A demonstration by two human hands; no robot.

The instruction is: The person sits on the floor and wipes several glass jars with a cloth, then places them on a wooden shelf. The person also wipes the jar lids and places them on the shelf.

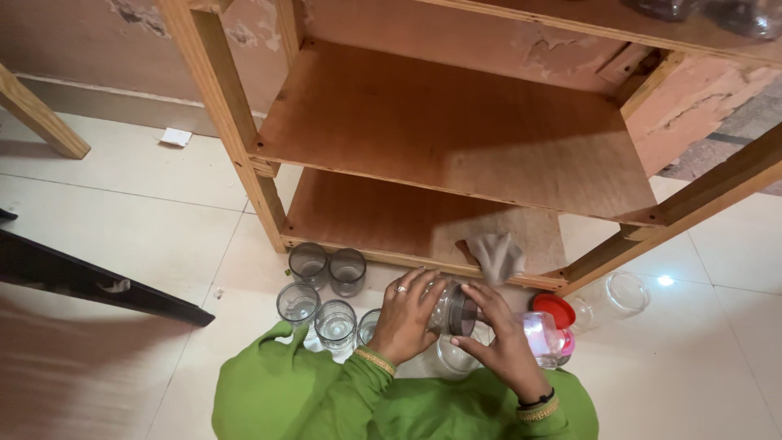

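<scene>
Clear jar (454,311), near the floor before the low shelf (383,216), clamped between left hand (405,318) and right hand (503,346). Probably light, rigid, slippery (fragile if glass); best gripped around the body.

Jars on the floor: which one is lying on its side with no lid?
The big clear jar on the tiles right of the red lid. It lies tipped over with its mouth open, untouched, while the glasses on the left stand upright.

Pale tiled floor (122,212), drinking glasses (326,293) standing near left, clear jar (611,297) lying right, grey cloth (497,254) on bottom wooden shelf (383,216)
</scene>
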